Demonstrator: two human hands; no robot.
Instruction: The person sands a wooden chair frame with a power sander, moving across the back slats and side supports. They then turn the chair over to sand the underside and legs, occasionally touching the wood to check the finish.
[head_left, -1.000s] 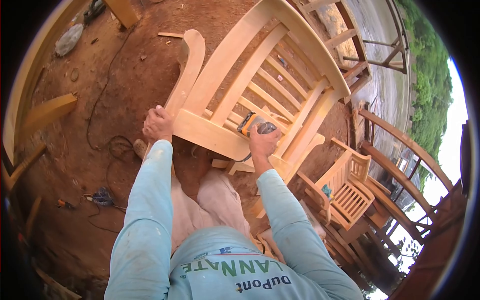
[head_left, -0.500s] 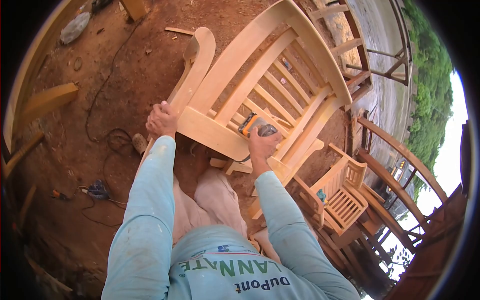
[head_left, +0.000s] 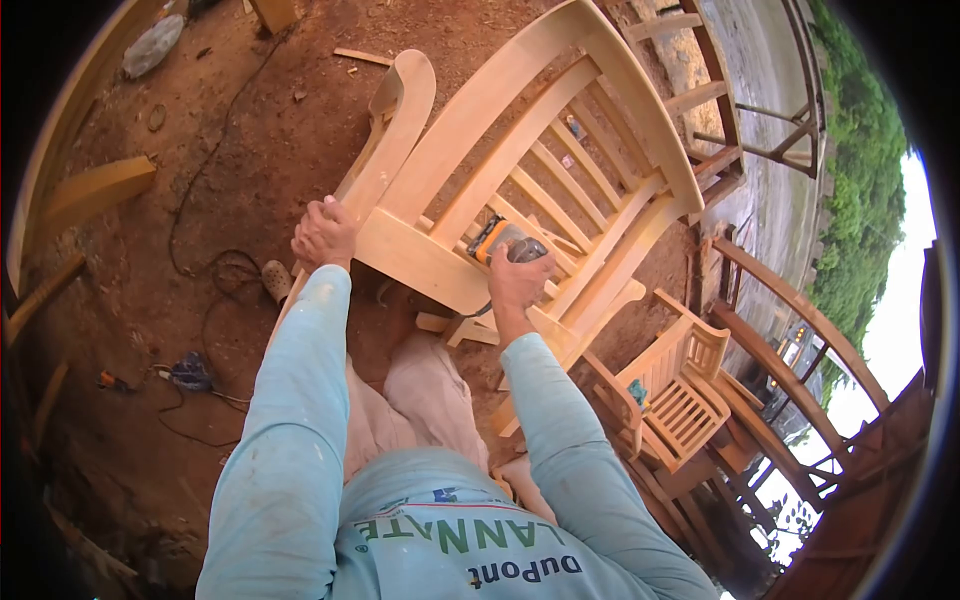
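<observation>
The right hand [head_left: 517, 280] is clamping an orange sander [head_left: 497, 240] against the wooden chair [head_left: 560, 110]. At nine o'clock from it, the left hand [head_left: 323, 235] is gripping the chair's armrest [head_left: 395, 120].

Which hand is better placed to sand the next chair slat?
Right: the right hand grips the orange sander on the slats, while the left hand braces the chair's arm.

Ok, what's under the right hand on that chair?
An orange and grey power sander, gripped by the right hand, held against the unfinished wooden chair. Its sanding pad and the wood beneath are covered.
</observation>
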